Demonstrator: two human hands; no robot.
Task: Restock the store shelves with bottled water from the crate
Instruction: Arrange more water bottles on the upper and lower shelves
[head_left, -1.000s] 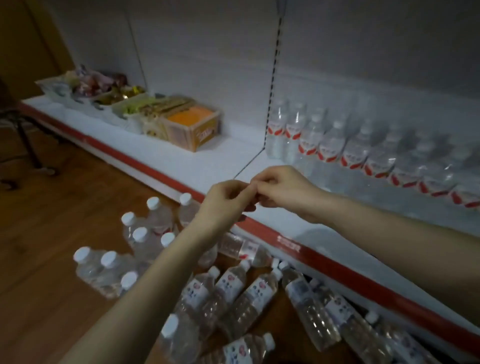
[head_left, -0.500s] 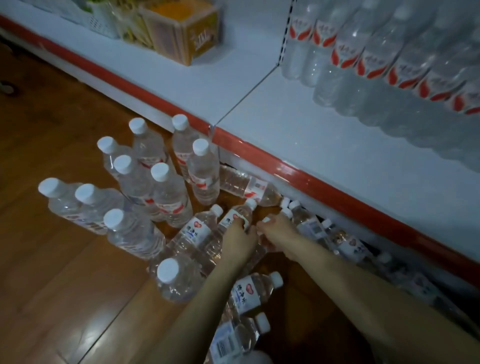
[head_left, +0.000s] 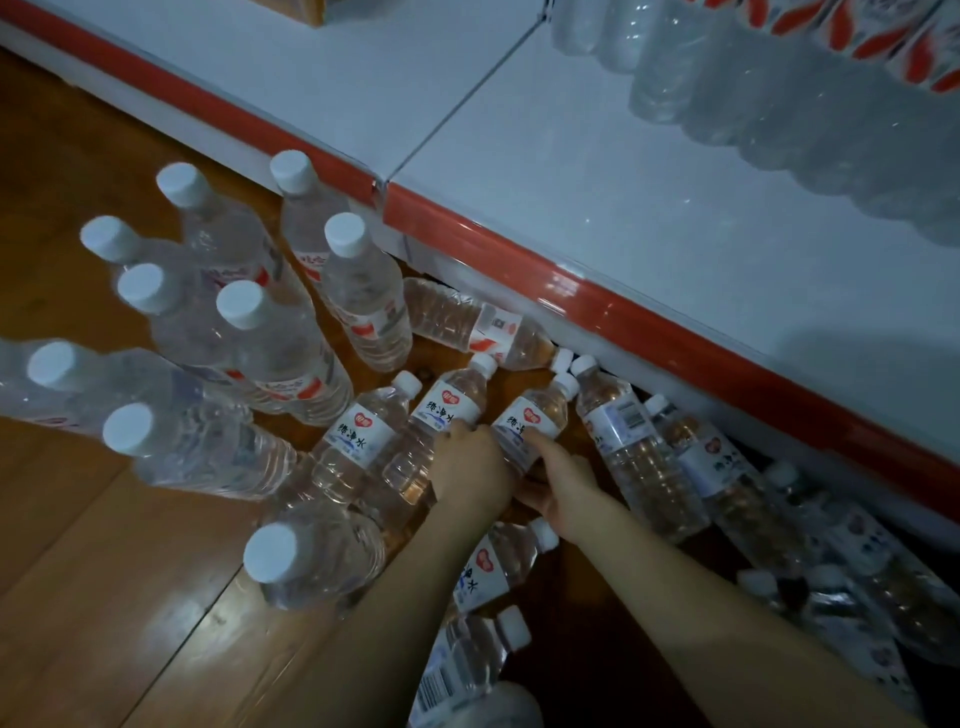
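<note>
Wooden floor below the shelf is crowded with bottles, some standing, more lying flat. My left hand curls over one lying bottle; my right hand closes round its neighbour. One row already stands on the shelf, so most are still to go up.
</note>
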